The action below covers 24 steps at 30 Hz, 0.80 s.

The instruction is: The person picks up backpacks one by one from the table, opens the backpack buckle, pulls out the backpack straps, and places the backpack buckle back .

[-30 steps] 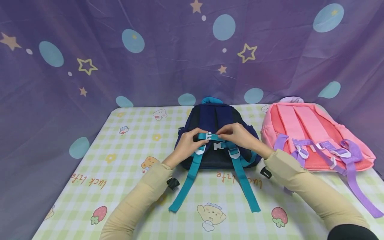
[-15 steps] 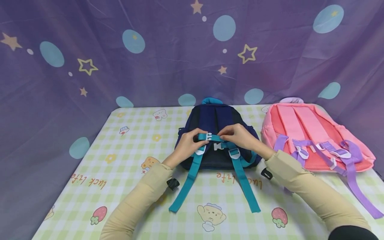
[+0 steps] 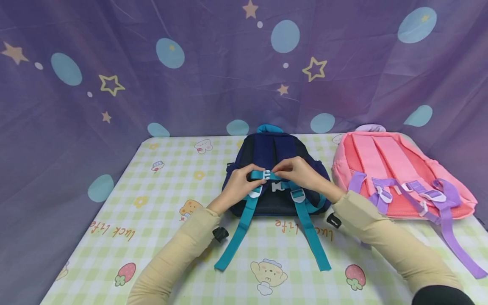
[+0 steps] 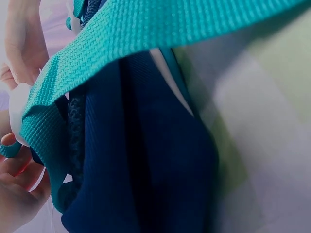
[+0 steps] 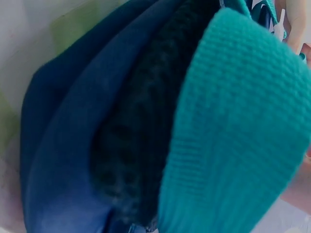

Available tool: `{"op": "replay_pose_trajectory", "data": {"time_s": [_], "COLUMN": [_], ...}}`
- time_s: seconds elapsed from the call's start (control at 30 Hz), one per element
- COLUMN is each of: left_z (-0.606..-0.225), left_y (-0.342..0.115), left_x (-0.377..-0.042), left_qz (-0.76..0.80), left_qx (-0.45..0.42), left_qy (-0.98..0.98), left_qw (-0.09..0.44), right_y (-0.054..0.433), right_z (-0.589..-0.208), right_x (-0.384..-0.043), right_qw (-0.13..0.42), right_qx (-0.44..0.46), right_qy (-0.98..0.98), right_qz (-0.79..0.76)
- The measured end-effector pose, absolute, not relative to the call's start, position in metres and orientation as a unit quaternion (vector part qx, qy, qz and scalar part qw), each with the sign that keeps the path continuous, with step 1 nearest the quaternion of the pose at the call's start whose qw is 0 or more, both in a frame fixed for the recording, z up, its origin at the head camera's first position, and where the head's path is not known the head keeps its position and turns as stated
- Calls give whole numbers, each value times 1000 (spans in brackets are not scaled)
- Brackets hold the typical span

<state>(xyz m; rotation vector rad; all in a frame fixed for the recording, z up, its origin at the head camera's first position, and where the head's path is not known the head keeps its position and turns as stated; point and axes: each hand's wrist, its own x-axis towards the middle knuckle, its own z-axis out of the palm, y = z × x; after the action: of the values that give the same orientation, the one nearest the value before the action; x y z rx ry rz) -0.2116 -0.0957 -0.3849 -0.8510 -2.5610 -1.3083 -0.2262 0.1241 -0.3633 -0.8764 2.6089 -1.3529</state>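
A dark blue backpack (image 3: pixel 275 146) with teal straps lies back side up on the table in the head view. Above its lower back, a white buckle (image 3: pixel 267 174) sits on a teal cross strap (image 3: pixel 257 174). My left hand (image 3: pixel 241 182) pinches this strap at the buckle's left. At its right, my right hand (image 3: pixel 299 171) pinches the strap with thumb and forefinger, close against the buckle. Just below lies another white buckle piece (image 3: pixel 277 186). In the left wrist view a wide teal strap (image 4: pixel 121 36) crosses the backpack's side and partly hides the fingers.
A pink backpack (image 3: pixel 375 152) with purple straps lies at the right. Two loose teal strap ends (image 3: pixel 237 243) hang toward the front over the checked tablecloth (image 3: pixel 164 250). A purple patterned curtain (image 3: pixel 213 84) stands behind the table.
My right hand has slid along the strap a little to the left, nearer the white buckle. The buckle has shifted slightly to the right, while my left hand stays nearly in place.
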Motion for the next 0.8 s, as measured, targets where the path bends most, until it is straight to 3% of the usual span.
{"op": "replay_pose_trajectory", "data": {"time_s": [0.8], "left_z": [-385], "left_y": [-94], "left_x": [-211], "left_qz": [-430], "left_qx": [-280], "left_qy": [-855], "left_qw": [83], "right_y": [128], "right_z": [-367], "right_x": [-227], "right_qw": [76], "right_qx": [-264], "right_qy": [843], "right_qz": [-463]}}
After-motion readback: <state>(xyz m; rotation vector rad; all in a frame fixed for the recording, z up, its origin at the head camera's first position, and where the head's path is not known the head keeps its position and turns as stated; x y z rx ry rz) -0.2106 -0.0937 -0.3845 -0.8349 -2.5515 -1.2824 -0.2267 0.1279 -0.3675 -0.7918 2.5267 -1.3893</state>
